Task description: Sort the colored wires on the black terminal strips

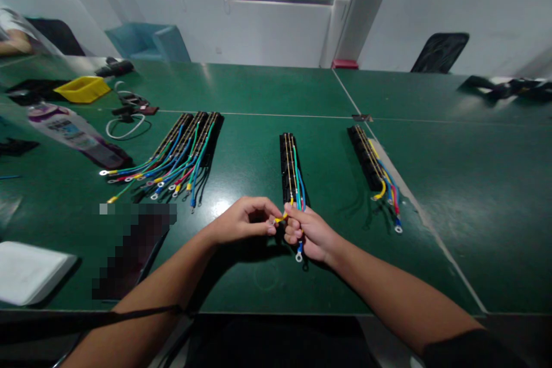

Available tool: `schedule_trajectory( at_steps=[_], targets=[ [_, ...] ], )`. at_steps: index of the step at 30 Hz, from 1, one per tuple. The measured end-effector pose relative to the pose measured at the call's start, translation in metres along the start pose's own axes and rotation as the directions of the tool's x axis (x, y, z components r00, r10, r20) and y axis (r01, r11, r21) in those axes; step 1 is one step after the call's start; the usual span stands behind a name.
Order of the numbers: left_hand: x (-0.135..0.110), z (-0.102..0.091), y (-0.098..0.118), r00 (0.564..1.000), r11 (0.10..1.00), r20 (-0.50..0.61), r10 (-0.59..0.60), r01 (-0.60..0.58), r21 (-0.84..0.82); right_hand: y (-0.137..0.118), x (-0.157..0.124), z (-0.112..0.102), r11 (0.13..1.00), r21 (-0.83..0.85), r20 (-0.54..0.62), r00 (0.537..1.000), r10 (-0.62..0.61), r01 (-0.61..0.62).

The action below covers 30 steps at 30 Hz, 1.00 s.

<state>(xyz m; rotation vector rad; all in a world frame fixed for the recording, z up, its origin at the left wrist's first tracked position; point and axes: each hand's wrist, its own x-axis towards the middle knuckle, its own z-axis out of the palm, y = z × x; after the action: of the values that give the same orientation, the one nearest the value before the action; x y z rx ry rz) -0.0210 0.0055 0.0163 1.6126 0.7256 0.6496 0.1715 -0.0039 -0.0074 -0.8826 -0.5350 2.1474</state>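
Observation:
A black terminal strip with metal contacts along it lies upright in the view, its coloured wires running toward me. My right hand is closed round the wires at its near end. A blue-sleeved ring terminal sticks out below that hand. My left hand pinches the yellow wire near its end, between thumb and forefinger. To the right lies another black strip with yellow, blue and red wires. Several similar strips lie side by side at the left, their wires fanned out with ring terminals.
On the left are a bottle, a yellow tray, a white cable, a white box and a pixelated dark flat object. Black straps lie far right. A person's arm shows at upper left.

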Motion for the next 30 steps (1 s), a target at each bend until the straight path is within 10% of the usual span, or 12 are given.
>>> schedule_trajectory(
  at_steps=[30],
  targets=[
    [0.006, 0.016, -0.007, 0.990, 0.995, -0.134, 0.038, -0.026, 0.092, 0.010, -0.005, 0.009, 0.946, -0.292, -0.054, 0.985, -0.161, 0.139]
  ],
)
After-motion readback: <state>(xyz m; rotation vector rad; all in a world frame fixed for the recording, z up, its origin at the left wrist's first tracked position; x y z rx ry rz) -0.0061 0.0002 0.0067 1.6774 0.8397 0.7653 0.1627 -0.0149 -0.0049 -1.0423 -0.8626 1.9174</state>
